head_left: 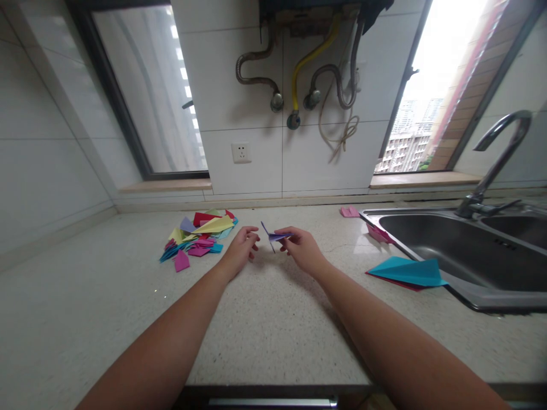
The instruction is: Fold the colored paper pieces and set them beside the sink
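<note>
Head view — right hand (301,247) pinches a small purple folded paper (277,236), sharply pointed; left hand (243,246) half-curled, empty, beside it.

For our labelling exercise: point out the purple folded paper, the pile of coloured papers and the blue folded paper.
purple folded paper (277,236): head view, on its middle fold.
pile of coloured papers (213,225): head view, on the yellow top sheet.
blue folded paper (405,272): head view, on its top face.

Two hands: one left hand (240,248), one right hand (301,248). One purple folded paper (277,236). One heap of coloured papers (199,238), too overlapped to count. Two pink scraps, the far pink scrap (349,212) and the right pink scrap (378,233). One blue paper plane (405,271), one sink (444,242), one tap (499,156).
</note>
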A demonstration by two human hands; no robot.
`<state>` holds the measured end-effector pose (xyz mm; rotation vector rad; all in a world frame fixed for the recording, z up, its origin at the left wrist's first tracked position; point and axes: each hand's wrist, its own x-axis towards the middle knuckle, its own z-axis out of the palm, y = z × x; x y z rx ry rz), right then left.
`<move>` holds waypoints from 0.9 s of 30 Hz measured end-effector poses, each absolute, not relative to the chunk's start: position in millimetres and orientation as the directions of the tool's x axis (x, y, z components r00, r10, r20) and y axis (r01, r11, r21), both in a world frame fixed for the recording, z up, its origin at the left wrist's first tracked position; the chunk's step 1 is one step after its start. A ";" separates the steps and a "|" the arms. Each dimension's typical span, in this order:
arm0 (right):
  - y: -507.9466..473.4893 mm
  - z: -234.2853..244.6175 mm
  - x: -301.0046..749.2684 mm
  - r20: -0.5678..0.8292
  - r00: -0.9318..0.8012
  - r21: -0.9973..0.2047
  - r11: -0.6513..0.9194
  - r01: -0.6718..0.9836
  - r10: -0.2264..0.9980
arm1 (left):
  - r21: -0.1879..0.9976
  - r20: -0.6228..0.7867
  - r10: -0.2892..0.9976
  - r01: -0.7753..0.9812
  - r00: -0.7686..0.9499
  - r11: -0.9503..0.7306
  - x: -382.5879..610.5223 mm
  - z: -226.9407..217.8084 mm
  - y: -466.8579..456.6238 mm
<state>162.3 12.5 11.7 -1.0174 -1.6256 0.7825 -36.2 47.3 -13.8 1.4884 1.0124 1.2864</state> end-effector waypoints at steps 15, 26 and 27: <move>26.4 4.2 168.8 0.387 0.002 -0.863 0.361 0.353 0.922 | 0.949 0.219 0.876 0.117 0.430 -0.294 -29.3 -7.7 26.7; 20.0 8.6 162.5 0.205 -0.022 -0.971 0.206 0.120 0.979 | 0.915 0.272 0.877 0.176 0.395 -0.363 -24.9 -7.6 26.7; 19.6 8.9 162.4 0.203 -0.028 -0.972 0.205 0.111 0.979 | 0.923 0.254 0.890 0.180 0.380 -0.340 -25.5 -8.7 28.1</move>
